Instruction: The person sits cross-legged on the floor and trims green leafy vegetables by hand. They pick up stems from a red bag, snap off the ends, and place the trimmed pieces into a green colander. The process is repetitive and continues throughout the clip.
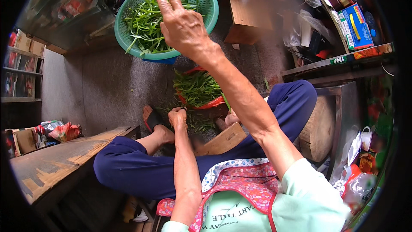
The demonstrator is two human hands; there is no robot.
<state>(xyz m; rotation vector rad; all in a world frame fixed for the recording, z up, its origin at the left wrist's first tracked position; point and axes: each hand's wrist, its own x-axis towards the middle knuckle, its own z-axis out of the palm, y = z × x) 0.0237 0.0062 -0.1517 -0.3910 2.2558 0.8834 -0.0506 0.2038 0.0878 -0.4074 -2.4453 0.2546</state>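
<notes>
A green plastic colander (pixel 209 6) at the top holds a heap of long, cut leafy greens (pixel 143 23). My right hand (pixel 184 28) is stretched over it, palm down, with two fingers extended and apart; its other fingers are mostly hidden beneath. Nothing shows in this hand. Low between my legs, my left hand (pixel 177 116) is closed beside my foot, and what it pinches is too small to make out. Just beyond it, more leafy greens (pixel 197 88) lie in an open red plastic bag (pixel 216 102) on the floor. Loose leaves (pixel 199 123) are scattered by the left hand.
A brown box-like wooden piece (pixel 246 10) stands right of the colander. On my left is a worn wooden bench (pixel 71 157). Cluttered shelves with a blue box (pixel 362 28) line the right. A round wood block (pixel 317 129) sits beside my right knee.
</notes>
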